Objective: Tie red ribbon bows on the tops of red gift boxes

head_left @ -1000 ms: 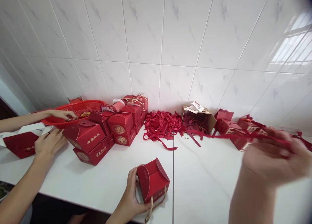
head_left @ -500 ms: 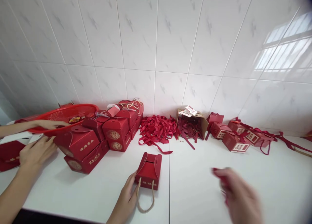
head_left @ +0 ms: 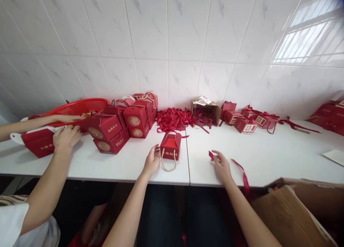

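A small red gift box with a rope handle stands on the white table just in front of me. My left hand rests against its left side, fingers curled loosely and touching the box. My right hand lies on the table to the right, fingers pinched on the end of a red ribbon that trails over the table's front edge.
A co-worker's two hands at the left touch a flat red box and a red basket. Stacked red boxes, a ribbon heap, an open carton, tied boxes line the wall. A cardboard box sits low right.
My right hand came down from mid-air with the ribbon to the table. The box was turned upright and now stands farther from me. The view has pulled back and tilted down.
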`<act>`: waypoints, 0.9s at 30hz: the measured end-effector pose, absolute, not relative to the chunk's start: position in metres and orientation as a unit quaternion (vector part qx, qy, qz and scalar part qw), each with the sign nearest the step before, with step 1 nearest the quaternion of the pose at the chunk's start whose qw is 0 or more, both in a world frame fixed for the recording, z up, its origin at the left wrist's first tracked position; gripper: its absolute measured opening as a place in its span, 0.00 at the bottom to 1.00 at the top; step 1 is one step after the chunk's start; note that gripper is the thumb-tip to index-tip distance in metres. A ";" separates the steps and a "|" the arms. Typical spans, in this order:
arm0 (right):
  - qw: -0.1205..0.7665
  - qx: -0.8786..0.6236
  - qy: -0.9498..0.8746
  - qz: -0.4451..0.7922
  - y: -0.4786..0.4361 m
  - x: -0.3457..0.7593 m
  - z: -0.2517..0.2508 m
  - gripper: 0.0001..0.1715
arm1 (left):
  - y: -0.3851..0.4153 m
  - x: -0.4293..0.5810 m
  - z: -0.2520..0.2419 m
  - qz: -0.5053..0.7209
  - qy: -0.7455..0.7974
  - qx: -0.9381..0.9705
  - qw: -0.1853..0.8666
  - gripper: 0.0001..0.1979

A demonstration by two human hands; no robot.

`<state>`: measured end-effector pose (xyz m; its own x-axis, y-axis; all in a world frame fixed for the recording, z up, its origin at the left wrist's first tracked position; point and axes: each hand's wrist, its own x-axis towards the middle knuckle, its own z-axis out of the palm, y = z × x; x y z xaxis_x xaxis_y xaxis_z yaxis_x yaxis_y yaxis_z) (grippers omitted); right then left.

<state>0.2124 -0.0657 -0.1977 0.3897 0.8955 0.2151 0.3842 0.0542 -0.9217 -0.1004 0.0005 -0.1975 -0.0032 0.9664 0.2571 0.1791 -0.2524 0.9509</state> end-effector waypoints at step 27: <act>0.538 -0.631 -0.503 0.245 -0.054 0.221 -0.211 0.17 | 0.011 -0.094 -0.193 0.563 0.512 0.512 0.398 0.16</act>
